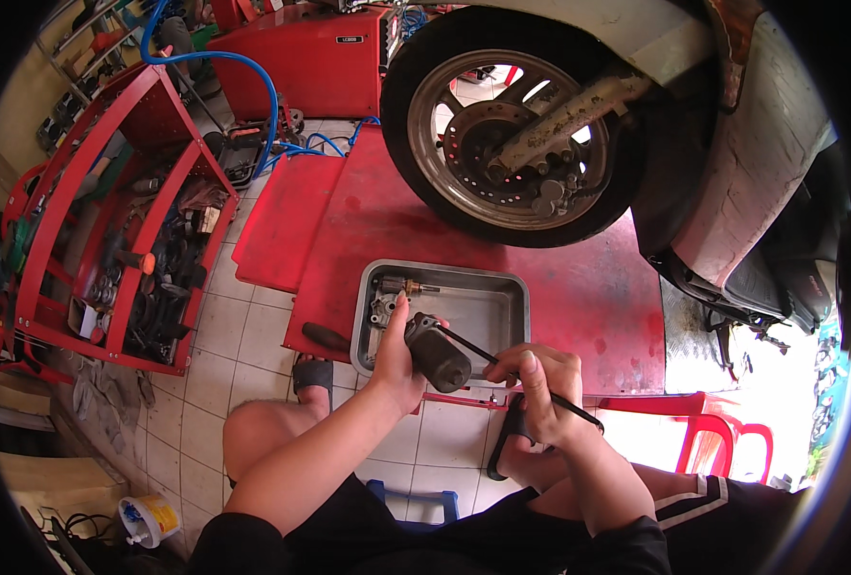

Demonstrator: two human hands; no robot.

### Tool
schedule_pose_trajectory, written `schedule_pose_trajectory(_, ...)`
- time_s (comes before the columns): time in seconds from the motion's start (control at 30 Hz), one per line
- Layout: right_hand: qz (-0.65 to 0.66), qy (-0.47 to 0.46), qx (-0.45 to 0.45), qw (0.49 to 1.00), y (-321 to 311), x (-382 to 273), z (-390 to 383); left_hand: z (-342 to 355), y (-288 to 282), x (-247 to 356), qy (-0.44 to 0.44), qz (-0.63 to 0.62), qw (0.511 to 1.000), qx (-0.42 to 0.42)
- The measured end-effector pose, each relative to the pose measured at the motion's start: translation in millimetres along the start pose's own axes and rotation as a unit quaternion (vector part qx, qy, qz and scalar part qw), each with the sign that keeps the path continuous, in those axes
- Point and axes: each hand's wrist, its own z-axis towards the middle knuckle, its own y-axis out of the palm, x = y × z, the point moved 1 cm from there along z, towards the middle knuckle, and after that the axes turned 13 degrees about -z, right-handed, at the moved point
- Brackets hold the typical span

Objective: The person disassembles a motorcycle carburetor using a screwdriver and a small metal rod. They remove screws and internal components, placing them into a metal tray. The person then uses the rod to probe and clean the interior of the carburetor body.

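My left hand [401,355] is wrapped round a dark, grimy cylindrical starter motor [440,360], held tilted above the near edge of a grey metal tray [517,309]. A thin black rod-shaped tool [578,412] is gripped in my right hand [540,383]. Its far end reaches the upper side of the motor; whether it touches is hard to tell, and its exact kind does not show. Inside the tray, on the left, lie a metal part with a shaft [416,287] and a silvery cast part [382,309], partly covered by my left hand.
The tray rests on a red platform [349,225] under a motorbike's front wheel [416,125]. A dark handle [326,335] lies beside the tray. At left stands a red tool cart [109,206]; a red stool [713,422] is at right. A white bucket [149,520] sits lower left.
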Motion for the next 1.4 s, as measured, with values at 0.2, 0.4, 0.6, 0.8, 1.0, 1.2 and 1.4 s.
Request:
schedule_pose_trajectory(0.2, 0.001, 0.042, -0.015, 0.999, 2.3, -11.1, -1.0, 2.5, -4.1, -0.2, 0.019, 0.021, 1.000, 0.000)
schedule_pose_trajectory(0.4, 0.095, 0.117, 0.008, 0.988, 10.4, -18.0, -3.7, -2.5, 0.2, -3.8, 0.075, 0.077, 0.994, -0.005)
schedule_pose_trajectory(0.6, -0.029, -0.124, -0.072, 0.989, -1.7, -0.5, 1.2, -9.9, 5.5, 3.9, 0.100, 0.160, 0.982, 0.012)
schedule_pose_trajectory(0.8, -0.104, -0.225, -0.136, 0.959, -11.8, -9.0, 9.3, -2.0, -7.1, 6.8, 0.123, 0.191, 0.974, -0.017)
schedule_pose_trajectory(1.0, -0.200, -0.248, -0.166, 0.933, -13.1, -16.5, 5.9, 9.6, -8.0, 7.8, 0.128, 0.203, 0.970, -0.030)
schedule_pose_trajectory(1.2, -0.202, -0.281, -0.134, 0.928, -10.7, -2.5, -8.1, 12.7, -8.1, 1.9, 0.137, 0.224, 0.964, -0.045)
schedule_pose_trajectory(1.4, -0.088, -0.255, -0.047, 0.962, 10.3, 9.1, 2.3, -0.8, 3.1, 17.2, 0.143, 0.218, 0.965, -0.032)
